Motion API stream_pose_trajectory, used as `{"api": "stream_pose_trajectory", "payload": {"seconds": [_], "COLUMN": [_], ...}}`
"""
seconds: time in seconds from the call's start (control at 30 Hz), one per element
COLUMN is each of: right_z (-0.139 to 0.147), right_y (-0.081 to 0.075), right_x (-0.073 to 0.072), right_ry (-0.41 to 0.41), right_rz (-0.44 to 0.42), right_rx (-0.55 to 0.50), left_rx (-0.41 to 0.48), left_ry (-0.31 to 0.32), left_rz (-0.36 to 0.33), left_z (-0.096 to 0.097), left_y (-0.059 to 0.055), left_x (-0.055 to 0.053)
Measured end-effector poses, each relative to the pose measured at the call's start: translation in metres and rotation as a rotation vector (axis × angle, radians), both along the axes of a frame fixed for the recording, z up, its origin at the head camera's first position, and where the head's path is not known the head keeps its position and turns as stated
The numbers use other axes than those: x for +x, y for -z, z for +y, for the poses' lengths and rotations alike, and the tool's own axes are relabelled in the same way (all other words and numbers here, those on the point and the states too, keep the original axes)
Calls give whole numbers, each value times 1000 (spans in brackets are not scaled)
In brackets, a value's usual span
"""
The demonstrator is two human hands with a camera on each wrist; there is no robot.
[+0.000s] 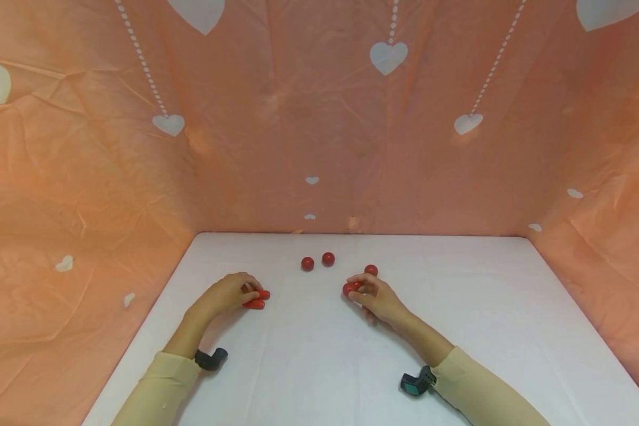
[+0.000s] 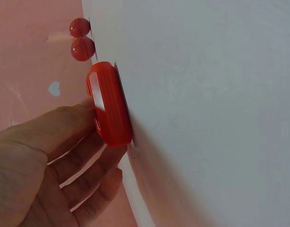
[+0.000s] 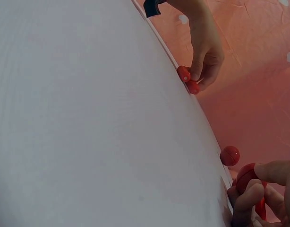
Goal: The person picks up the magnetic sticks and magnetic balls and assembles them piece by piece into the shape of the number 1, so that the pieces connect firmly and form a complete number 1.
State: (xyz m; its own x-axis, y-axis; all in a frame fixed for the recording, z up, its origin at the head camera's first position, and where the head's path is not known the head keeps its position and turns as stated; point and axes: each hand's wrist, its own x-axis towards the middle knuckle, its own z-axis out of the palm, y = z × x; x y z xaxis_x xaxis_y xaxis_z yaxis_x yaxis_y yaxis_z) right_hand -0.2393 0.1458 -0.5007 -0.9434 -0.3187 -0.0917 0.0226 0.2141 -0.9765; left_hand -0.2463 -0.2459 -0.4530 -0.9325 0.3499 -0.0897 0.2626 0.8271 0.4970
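Observation:
My left hand [image 1: 231,293] pinches a short, round-ended red plastic piece [image 2: 109,104] at the left of the white table. In the head view two such red pieces [image 1: 254,304] show side by side at its fingertips; the right wrist view shows both ends too. Right of centre, my right hand [image 1: 378,299] holds a glossy red ball [image 1: 348,289] between thumb and fingers, low over the table. More red [image 3: 260,208] shows behind its fingers, partly hidden. Just beyond that hand sits another red ball [image 1: 371,270].
Two red balls [image 1: 307,264] lie near the back middle of the white table [image 1: 309,367]. Orange cloth [image 1: 319,118] with white hearts hangs behind and at both sides. A dark camera [image 1: 211,359] is strapped to the left wrist, another camera [image 1: 418,381] to the right.

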Motion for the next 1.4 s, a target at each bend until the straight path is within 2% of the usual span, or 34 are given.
{"api": "stream_pose_trajectory", "payload": {"seconds": [0.3,0.4,0.77,1.0,1.23,1.4], "right_z": [1,2,2,2,2,2], "right_y": [2,2,0,3,4,2], "right_x": [0,0,2,0,0,0], "right_ry": [-3,1,-4,-8,-14,-14], "right_rz": [2,-3,-9,33,39,38], "right_rx": [-7,-7,-13,4,10,13], "left_rx": [-16,8,165,241,281,271], "left_ry": [-29,-27,59,78,125,177], "left_rz": [2,1,-21,-71,-110,-85], "left_z": [6,9,21,32,44,53], "left_y": [-5,-6,-8,-10,-8,-7], "left_x": [0,0,1,1,-2,-2]}}
